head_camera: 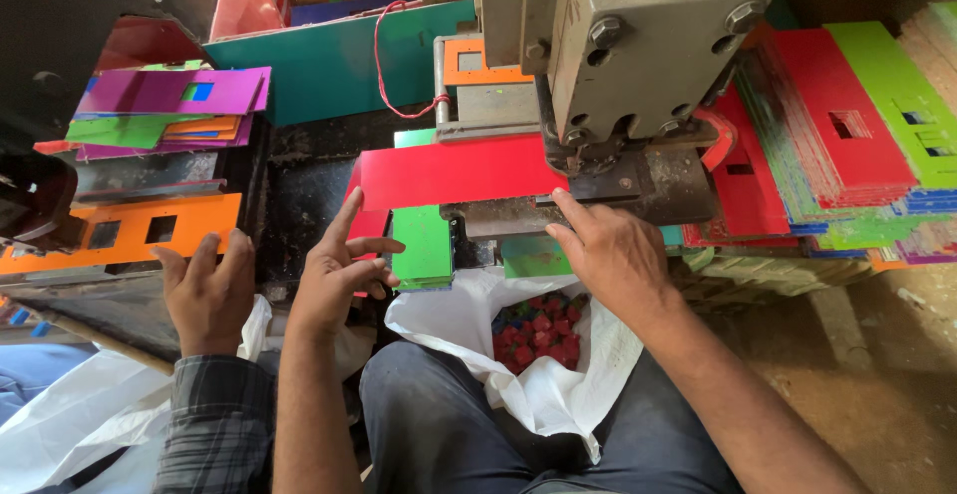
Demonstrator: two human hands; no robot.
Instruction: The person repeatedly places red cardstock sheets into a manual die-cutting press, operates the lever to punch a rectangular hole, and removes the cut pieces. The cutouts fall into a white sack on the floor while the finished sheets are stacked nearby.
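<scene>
Both hands steady the flat red plastic sheet (454, 170) under the grey metal press (638, 55): left hand (334, 280) open-fingered at its corner, right hand (610, 250) flat (keep fingertips outside the die).

A flat sheet (454, 172) lies on the press bed (598, 205), its right end under the press head (638, 40). The left hand (334, 275) touches its left edge, the right hand (613, 255) its front edge. Below them an open bag (538, 339) holds punched scraps (538, 329). A co-worker's hand (209, 290) rests further left, and stacked sheets (857, 135) stand right of the press.
</scene>
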